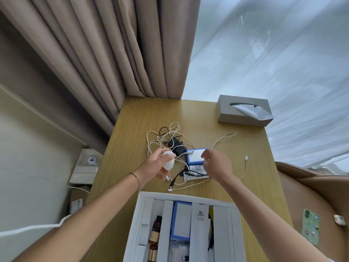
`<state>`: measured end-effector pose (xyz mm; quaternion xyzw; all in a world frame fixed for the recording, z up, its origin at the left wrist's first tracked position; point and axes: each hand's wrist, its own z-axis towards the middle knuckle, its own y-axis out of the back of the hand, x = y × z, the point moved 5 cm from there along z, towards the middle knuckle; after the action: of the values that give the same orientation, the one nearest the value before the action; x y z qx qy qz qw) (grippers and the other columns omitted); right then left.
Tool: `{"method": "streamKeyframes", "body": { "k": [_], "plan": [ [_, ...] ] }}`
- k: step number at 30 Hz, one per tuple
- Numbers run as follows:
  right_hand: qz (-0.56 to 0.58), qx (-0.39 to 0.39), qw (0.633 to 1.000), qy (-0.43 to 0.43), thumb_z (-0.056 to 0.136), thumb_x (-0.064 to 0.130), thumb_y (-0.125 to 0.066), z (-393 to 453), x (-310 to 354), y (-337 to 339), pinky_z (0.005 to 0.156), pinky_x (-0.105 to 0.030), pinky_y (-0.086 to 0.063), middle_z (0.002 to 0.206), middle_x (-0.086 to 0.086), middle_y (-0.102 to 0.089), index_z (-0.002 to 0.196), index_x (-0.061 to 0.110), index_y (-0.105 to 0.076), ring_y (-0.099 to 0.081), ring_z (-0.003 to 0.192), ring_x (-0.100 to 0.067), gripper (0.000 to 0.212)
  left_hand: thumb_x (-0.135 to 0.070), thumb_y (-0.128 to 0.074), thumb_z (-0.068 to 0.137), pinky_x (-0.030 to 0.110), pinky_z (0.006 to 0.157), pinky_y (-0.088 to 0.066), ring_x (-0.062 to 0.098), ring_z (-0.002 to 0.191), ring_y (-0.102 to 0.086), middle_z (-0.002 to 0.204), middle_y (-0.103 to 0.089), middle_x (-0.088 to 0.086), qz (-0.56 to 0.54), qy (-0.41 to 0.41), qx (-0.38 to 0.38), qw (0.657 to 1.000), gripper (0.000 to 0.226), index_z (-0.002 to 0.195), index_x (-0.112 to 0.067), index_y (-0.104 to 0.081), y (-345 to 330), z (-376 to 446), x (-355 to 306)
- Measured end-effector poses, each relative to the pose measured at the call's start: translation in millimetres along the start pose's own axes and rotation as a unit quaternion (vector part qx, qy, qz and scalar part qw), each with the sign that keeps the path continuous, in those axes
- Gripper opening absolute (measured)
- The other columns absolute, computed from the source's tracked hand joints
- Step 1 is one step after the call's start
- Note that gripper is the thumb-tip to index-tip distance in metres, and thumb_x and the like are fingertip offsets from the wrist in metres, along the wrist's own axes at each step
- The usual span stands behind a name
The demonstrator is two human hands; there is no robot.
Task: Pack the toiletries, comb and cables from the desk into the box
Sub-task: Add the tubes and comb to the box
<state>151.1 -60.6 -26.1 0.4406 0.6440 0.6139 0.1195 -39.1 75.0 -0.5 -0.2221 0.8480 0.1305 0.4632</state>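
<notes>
- I saw the tangle of white and black cables [170, 140] lying mid-desk [132, 118], beyond the open white box [234, 220].
- My left hand [154, 165] gripped a white oval charger [168, 161] above the tangle.
- My right hand [215, 163] pinched a white cable over a blue-edged box [194, 157]; a white tube [194, 172] lay beneath.
- A grey tissue box [243, 110] sat at the far right.
</notes>
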Motion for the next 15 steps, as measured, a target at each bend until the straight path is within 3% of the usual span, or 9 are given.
{"method": "streamKeyframes", "body": {
  "k": [4,9,13,15],
  "plan": [
    [-0.117,0.002,0.988,0.098,0.085,0.006,-0.06,25.7,10.7,-17.0,0.079,-0.033,-0.047,0.117,-0.001,-0.067,0.126,0.021,-0.062,-0.058,0.104,-0.024,0.043,-0.076,-0.06,0.073,0.032,0.054,-0.055,0.02,0.071,-0.064,0.082,-0.063,0.009,-0.097,0.019,0.02,0.995,0.075,0.108,-0.01,-0.065,-5.6,-29.7,0.3],
    [-0.241,0.07,0.956,0.155,0.081,0.012,-0.069,51.5,11.1,-42.5,0.099,-0.041,-0.047,0.122,-0.007,-0.062,0.133,0.017,-0.052,-0.058,0.11,-0.026,0.054,-0.083,-0.048,0.076,0.025,0.045,-0.044,0.021,0.067,-0.062,0.075,-0.061,0.01,-0.1,0.009,0.014,0.995,0.071,0.076,-0.014,-0.065,-13.5,-63.0,0.8],
    [-0.284,0.082,0.941,0.166,0.078,0.02,-0.078,57.1,9.6,-50.7,0.101,-0.045,-0.046,0.119,-0.011,-0.059,0.137,0.017,-0.048,-0.059,0.109,-0.028,0.066,-0.083,-0.041,0.082,0.022,0.042,-0.035,0.016,0.059,-0.053,0.07,-0.057,0.006,-0.027,0.021,-0.021,0.999,0.075,0.084,-0.01,-0.059,-15.3,-83.1,13.0],
    [-0.283,0.084,0.941,0.166,0.078,0.016,-0.076,58.3,9.4,-52.3,0.095,-0.042,-0.049,0.113,-0.011,-0.056,0.135,0.015,-0.049,-0.059,0.101,-0.028,0.063,-0.083,-0.041,0.081,0.022,0.044,-0.033,0.019,0.062,-0.046,0.07,-0.05,0.006,0.025,0.021,-0.036,0.999,0.074,0.096,-0.012,-0.056,-16.7,-91.2,20.9]
  ]
}}
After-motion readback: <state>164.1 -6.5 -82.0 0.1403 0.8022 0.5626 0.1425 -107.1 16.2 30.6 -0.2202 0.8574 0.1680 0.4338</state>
